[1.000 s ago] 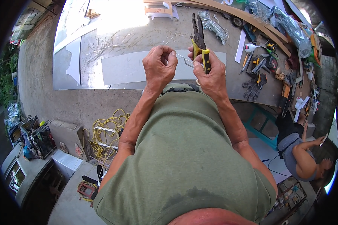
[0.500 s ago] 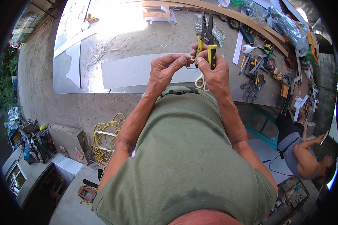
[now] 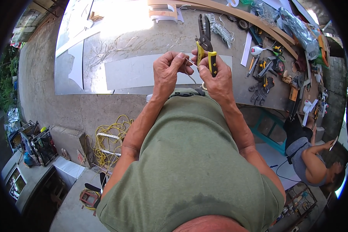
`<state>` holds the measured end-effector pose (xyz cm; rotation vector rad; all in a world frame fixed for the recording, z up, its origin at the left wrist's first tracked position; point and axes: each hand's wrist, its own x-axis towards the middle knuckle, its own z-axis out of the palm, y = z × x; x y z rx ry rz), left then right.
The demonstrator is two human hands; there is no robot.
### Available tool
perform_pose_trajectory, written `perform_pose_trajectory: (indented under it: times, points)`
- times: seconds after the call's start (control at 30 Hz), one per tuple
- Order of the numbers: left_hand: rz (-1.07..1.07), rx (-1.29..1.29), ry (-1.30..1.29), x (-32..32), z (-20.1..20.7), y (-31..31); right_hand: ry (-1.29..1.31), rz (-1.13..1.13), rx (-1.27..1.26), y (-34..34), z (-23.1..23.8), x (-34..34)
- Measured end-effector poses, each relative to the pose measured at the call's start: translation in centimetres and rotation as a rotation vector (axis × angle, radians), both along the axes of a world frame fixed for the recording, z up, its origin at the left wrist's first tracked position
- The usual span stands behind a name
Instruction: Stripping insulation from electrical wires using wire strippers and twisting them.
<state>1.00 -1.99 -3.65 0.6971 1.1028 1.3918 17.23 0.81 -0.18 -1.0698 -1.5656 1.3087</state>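
My left hand [image 3: 166, 75] pinches a thin white wire [image 3: 193, 63] between thumb and fingers, at the near edge of the worktable [image 3: 143, 44]. The wire stretches across to my right hand [image 3: 219, 80], and a loose length of it curls below the left fingers. In the right hand are wire strippers [image 3: 206, 44] with yellow and black handles, their dark jaws pointing away from me and spread apart. The right thumb also lies against the wire's end. Only a bit of a cream handle loop [image 3: 204, 86] shows beside the right wrist.
A long grey-white sheet [image 3: 131, 73] lies under the hands. Beyond sits a bundle of white cord [image 3: 222, 33]. Pliers, a glove [image 3: 261, 92] and a tape measure crowd the right side. A person [image 3: 309, 154] is near a teal stool [image 3: 268, 129]; yellow cable [image 3: 108, 141] coils on the floor.
My hands have drawn a little apart, with more wire showing between them. The strippers have shifted slightly left and tilted. The cream handle loops are now mostly covered by my right hand.
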Motion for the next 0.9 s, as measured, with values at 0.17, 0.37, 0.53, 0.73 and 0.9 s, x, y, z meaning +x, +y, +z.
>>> perform_pose_trajectory:
  times: [0.17, 0.37, 0.53, 0.73, 0.9]
  points:
    - [0.032, -0.034, -0.035, -0.1, -0.2, 0.1, 0.012, -0.002, -0.058, -0.2, -0.1, 0.2]
    - [-0.142, -0.093, -0.358, -1.1, 1.2, 0.5, 0.06, -0.003, -0.092, 0.7, 0.2, 1.1]
    - [-0.29, -0.076, -0.205, -0.9, 0.9, 0.6, 0.114, -0.009, -0.098, 1.3, 0.4, 1.2]
    - [-0.185, -0.08, -0.07, -1.0, 1.8, 0.6, 0.122, -0.013, -0.116, 1.3, 0.0, 1.6]
    - [-0.143, -0.085, -0.036, -1.1, 2.1, 0.4, 0.024, -0.003, 0.082, 1.4, 0.2, 1.6]
